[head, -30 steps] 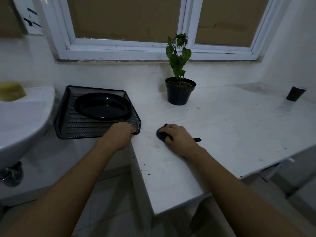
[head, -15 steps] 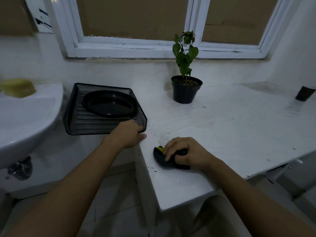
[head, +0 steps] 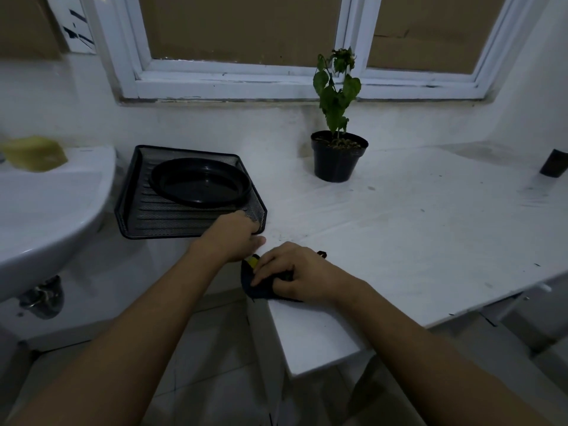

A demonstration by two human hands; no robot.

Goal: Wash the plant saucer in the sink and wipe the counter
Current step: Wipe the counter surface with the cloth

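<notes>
A round black plant saucer [head: 199, 182] lies in a black mesh tray [head: 159, 216] between the sink and the counter. My left hand [head: 233, 238] grips the tray's near right corner. My right hand [head: 295, 273] holds a dark cloth [head: 255, 284] with a yellow patch, pressed on the white counter [head: 415, 235] at its left front edge. The white sink [head: 46, 210] is at the left.
A potted green plant [head: 338, 155] stands at the back of the counter under the window. A yellow sponge [head: 33, 153] rests on the sink's rim. A dark cup [head: 554, 162] sits at the far right. Specks of soil dot the counter. Tiled floor lies below.
My right hand has drawn the cloth toward me along the counter to its left front edge. My left hand has stayed on the tray's corner.
</notes>
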